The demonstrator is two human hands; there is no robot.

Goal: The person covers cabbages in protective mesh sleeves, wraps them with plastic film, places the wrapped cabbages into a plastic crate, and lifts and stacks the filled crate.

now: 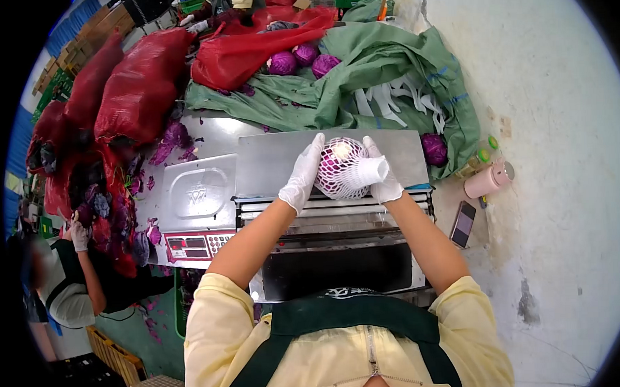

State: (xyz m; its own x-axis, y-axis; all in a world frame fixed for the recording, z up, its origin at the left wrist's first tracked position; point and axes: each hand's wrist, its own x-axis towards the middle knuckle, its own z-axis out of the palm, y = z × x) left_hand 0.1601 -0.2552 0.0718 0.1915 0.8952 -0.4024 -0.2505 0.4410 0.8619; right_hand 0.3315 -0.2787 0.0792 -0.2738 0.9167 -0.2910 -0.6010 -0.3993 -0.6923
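Over a flat grey metal plate (267,150) on a black-and-silver roller machine (338,228), a round purple cabbage (331,160) in a white foam net (350,182) sat betw. both hands; can't tell if its base touched the plate. White-gloved L hand (304,176) was on its L side, white-gloved R hand (387,185) on its R: hands apart from each other, clamped on the netted cabbage. Net's gathered end stuck out to the R, hiding part of R hand.

L of plate, on the silver metal surface (216,134): silver-tray digital scale (199,194) w/ red-framed panel, plus purple leaf scraps (175,135). Beyond: crumpled green woven sheet (387,54) w/ white foam strips (382,102), three loose purple cabbages (282,63), bulging red mesh sacks (142,90) far L.

R side: pale pink bottle (484,182), dark phone (463,223) near it. Co-worker (71,290) at far L, gloved, near purple leaves.
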